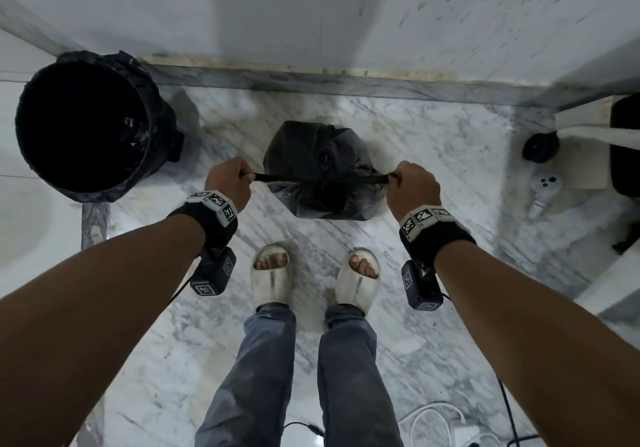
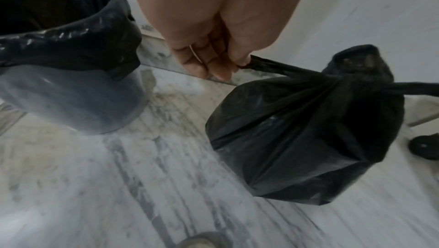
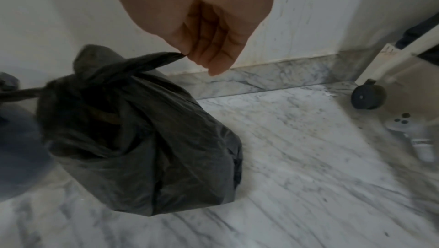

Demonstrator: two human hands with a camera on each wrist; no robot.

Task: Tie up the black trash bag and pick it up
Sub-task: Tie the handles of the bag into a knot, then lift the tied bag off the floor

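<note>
A full black trash bag (image 1: 311, 156) (image 2: 297, 139) (image 3: 142, 148) stands on the marble floor in front of my feet. Its top is gathered into a knot with two twisted ends stretched taut to either side. My left hand (image 1: 230, 178) (image 2: 213, 58) pinches the left end (image 2: 268, 66) with curled fingers. My right hand (image 1: 410, 183) (image 3: 209, 51) pinches the right end (image 3: 152, 60) the same way. Both hands hover above the bag, pulled apart from each other.
A grey bin (image 1: 93, 124) (image 2: 78, 100) lined with a black bag stands to the left by the wall. On the right are a white cart with a black caster (image 1: 540, 147) (image 3: 368, 96) and a white controller (image 1: 545, 188) on the floor. Cables (image 1: 433, 419) lie behind my feet.
</note>
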